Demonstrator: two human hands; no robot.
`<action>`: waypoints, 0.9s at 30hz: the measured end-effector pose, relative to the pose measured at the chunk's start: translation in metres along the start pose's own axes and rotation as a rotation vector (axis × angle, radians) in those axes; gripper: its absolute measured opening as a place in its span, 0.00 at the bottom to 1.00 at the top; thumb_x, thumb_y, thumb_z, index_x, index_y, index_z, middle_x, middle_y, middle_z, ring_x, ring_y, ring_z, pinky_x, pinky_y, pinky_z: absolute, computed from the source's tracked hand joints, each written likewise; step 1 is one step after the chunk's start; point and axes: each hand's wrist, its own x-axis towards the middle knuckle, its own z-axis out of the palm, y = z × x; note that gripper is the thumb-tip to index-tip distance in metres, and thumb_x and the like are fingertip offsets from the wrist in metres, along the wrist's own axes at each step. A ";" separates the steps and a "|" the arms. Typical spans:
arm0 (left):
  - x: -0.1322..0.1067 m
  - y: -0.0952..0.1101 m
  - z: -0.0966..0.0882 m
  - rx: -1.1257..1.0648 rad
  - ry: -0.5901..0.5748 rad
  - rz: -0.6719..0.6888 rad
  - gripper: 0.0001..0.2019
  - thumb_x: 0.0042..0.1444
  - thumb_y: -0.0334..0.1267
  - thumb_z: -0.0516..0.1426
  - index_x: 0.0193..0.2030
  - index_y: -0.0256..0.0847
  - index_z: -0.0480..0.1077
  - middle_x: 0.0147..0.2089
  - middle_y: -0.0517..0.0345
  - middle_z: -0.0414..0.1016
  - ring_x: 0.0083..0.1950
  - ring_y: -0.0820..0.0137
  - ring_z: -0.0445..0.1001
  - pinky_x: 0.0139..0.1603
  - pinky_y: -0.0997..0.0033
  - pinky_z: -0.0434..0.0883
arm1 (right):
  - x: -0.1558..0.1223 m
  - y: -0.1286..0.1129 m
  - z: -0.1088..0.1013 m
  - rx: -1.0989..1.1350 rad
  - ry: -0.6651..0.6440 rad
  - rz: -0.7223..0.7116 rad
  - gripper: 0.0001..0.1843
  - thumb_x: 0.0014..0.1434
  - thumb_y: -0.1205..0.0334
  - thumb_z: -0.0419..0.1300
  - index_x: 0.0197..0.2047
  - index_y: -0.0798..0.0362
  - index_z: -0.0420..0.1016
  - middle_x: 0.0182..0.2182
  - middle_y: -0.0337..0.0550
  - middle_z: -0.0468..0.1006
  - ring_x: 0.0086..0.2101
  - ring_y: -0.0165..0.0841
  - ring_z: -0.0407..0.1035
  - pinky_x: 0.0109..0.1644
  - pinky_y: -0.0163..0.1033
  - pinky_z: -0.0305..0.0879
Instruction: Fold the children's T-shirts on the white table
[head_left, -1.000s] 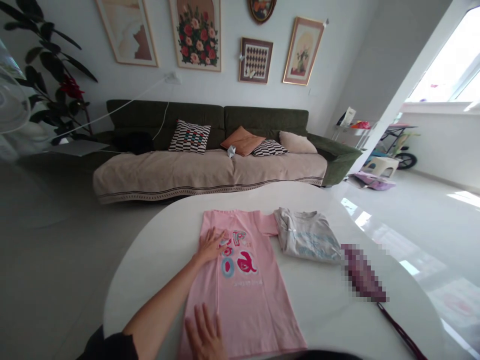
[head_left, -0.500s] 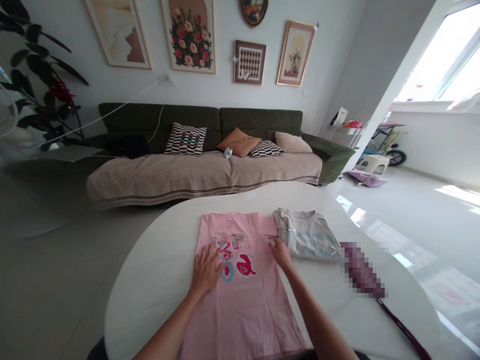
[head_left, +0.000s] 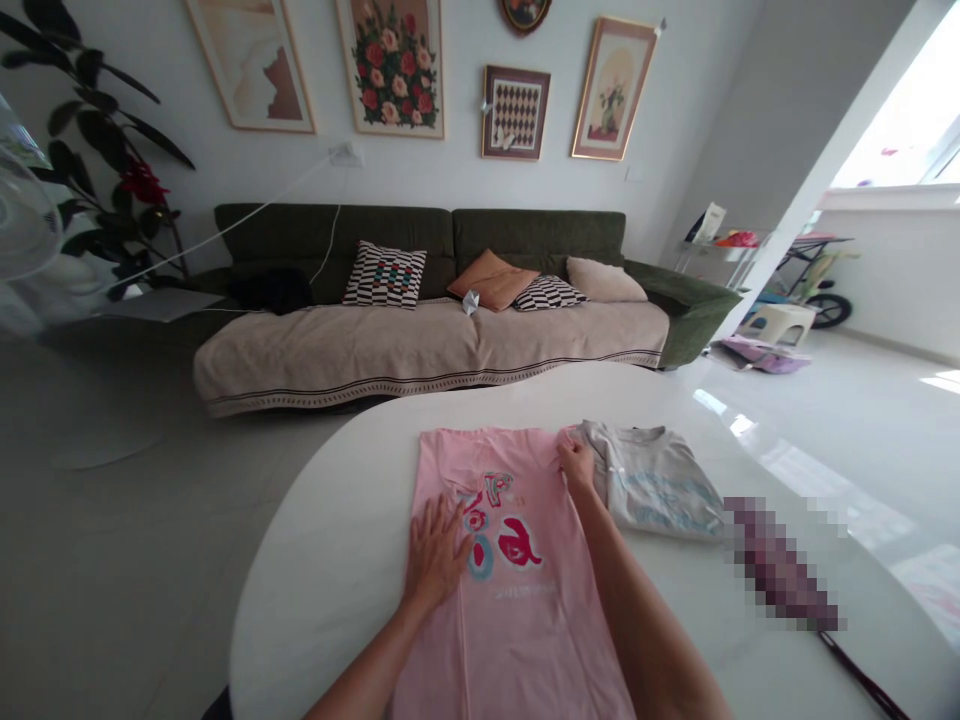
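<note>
We're pressing left hand [head_left: 435, 555] flat, spread wide, on pink T-shirt [head_left: 517, 620], long axis running away from us on white bench [head_left: 322, 600]; we're gathering far edge narrowly in right hand [head_left: 577, 465], nearer folded grey shirt [head_left: 660, 480].

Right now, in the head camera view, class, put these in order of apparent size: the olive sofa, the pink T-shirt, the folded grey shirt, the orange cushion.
1. Olive sofa
2. Pink T-shirt
3. Folded grey shirt
4. Orange cushion
Both shirts lie nearer the camera, so their real size against the cushion is unsure.
</note>
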 end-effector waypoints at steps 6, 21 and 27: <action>-0.001 0.001 -0.001 -0.004 -0.001 0.009 0.27 0.57 0.52 0.42 0.63 0.54 0.48 0.67 0.56 0.42 0.67 0.57 0.39 0.61 0.49 0.43 | -0.037 -0.051 0.042 -0.204 -0.131 -0.229 0.18 0.58 0.69 0.45 0.51 0.57 0.65 0.39 0.47 0.70 0.36 0.31 0.67 0.37 0.33 0.58; 0.000 0.002 0.000 -0.001 0.037 0.009 0.27 0.56 0.52 0.43 0.63 0.51 0.51 0.66 0.57 0.47 0.66 0.57 0.41 0.62 0.50 0.42 | -0.207 0.013 -0.051 -0.367 -0.436 -0.432 0.12 0.50 0.61 0.58 0.39 0.53 0.63 0.34 0.42 0.70 0.35 0.34 0.67 0.38 0.36 0.61; -0.001 0.004 0.001 -0.054 -0.002 -0.008 0.26 0.56 0.52 0.45 0.62 0.52 0.53 0.67 0.56 0.46 0.67 0.55 0.40 0.62 0.49 0.41 | -0.268 0.032 -0.055 -0.586 -0.489 -0.368 0.09 0.50 0.72 0.52 0.36 0.54 0.65 0.29 0.44 0.74 0.32 0.36 0.69 0.32 0.35 0.57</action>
